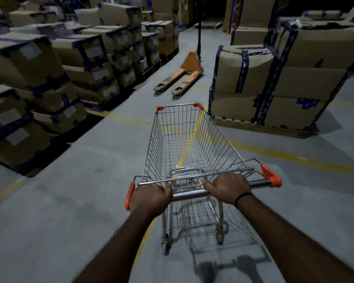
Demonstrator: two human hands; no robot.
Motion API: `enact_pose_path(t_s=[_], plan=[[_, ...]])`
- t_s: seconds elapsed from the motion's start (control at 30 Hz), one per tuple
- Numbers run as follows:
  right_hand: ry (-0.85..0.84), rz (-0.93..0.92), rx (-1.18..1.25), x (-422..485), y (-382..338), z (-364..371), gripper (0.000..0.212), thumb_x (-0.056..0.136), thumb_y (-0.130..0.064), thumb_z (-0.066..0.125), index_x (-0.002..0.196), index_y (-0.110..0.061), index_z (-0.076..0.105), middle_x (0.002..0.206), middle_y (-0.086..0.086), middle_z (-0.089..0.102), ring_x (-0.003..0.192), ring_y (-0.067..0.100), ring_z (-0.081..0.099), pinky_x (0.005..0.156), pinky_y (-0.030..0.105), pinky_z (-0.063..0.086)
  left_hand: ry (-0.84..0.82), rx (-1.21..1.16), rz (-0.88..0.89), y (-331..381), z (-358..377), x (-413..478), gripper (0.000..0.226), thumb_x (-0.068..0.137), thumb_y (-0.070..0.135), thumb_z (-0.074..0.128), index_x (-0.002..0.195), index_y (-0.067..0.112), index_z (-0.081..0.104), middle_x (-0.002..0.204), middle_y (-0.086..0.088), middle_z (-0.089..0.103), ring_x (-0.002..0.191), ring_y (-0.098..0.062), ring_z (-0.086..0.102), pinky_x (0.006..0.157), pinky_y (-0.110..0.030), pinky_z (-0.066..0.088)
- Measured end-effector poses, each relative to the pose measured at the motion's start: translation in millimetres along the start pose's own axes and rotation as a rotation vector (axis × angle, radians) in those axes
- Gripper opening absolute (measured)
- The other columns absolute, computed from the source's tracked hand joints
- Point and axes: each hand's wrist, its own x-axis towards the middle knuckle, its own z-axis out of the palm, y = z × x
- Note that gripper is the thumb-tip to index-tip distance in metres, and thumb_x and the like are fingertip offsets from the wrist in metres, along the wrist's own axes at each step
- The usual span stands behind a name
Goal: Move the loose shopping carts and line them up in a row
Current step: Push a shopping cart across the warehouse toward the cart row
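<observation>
Left grip (149, 198): fingers curled round chrome handle bar (189, 194) of silver wire shopping cart (184, 139)
Right grip (228, 185): clasps the same bar
Ahead of both: orange pallet jack (184, 74)

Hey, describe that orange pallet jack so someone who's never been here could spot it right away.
Look down the grey aisle between the stacks of taped cardboard boxes. Straight ahead of the shopping cart sits the pallet jack. It is the only low, orange, two-forked thing there, with a dark upright handle at its far end.
</observation>
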Motion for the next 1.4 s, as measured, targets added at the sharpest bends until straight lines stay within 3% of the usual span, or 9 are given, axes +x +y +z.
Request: enact_pose_path(t_s=[0.2,0.33,0.83,1.0,1.17,1.3,1.4], plan=[[-0.018,-0.047,-0.032,91,31,-6,0.077,0.096,-0.072,0.024,0.058,-0.012,0.055,0.061,0.001,0.055,0.064,0.023,0.059,0.07,0.031,0.05,-0.003,-0.003,-0.044,21,-11,83,0.074,0.099,0.062,0.011,0.096,0.026,0.076,0.098,-0.002,0.073,0.101,-0.018,0.068,0.113,-0.039,0.025],[-0.001,-0.091,-0.047,161,55,-12,0.073,0.097,-0.069,0.027,0.057,-0.012,0.049,0.061,0.0,0.049,0.067,0.025,0.055,0.063,0.031,0.04,0.014,0.005,-0.11,37,-15,147,0.078,0.093,0.063,0.006,0.093,0.028,0.075,0.095,0.0,0.073,0.102,-0.017,0.068,0.122,-0.045,0.012],[-0.008,-0.383,-0.076,410,147,-31,0.074,0.098,-0.069,0.022,0.055,-0.013,0.044,0.063,0.002,0.05,0.067,0.025,0.051,0.063,0.031,0.036,0.015,-0.04,-0.387,118,-37,342,0.078,0.094,0.063,0.005,0.096,0.029,0.075,0.098,0.001,0.074,0.103,-0.018,0.068,0.121,-0.045,0.009],[-0.01,-0.435,-0.101,471,149,-36,0.073,0.098,-0.069,0.024,0.057,-0.012,0.043,0.068,0.003,0.052,0.07,0.026,0.052,0.064,0.032,0.037,0.029,-0.053,-0.455,119,-45,390,0.081,0.092,0.064,0.003,0.098,0.03,0.076,0.097,0.002,0.074,0.101,-0.017,0.069,0.123,-0.045,0.006],[-0.013,-0.466,-0.117,536,137,-38,0.077,0.096,-0.072,0.021,0.074,-0.011,0.063,0.073,0.004,0.058,0.082,0.029,0.064,0.068,0.033,0.042,0.06,-0.047,-0.5,107,-55,443,0.079,0.094,0.063,0.006,0.091,0.028,0.076,0.089,0.002,0.073,0.094,-0.017,0.07,0.123,-0.046,0.01],[0.001,-0.487,-0.085,595,124,-41,0.071,0.097,-0.069,0.026,0.071,-0.013,0.059,0.079,0.006,0.064,0.085,0.03,0.065,0.071,0.033,0.044,0.089,-0.068,-0.53,90,-66,494,0.074,0.095,0.061,0.011,0.092,0.027,0.077,0.091,0.002,0.074,0.095,-0.018,0.07,0.123,-0.043,0.01],[0.011,-0.497,-0.084,643,108,-43,0.073,0.097,-0.069,0.028,0.077,-0.011,0.068,0.084,0.009,0.069,0.087,0.031,0.066,0.075,0.034,0.047,0.092,-0.075,-0.526,71,-75,535,0.073,0.096,0.061,0.012,0.094,0.027,0.077,0.095,0.002,0.074,0.098,-0.019,0.07,0.123,-0.044,0.01]])
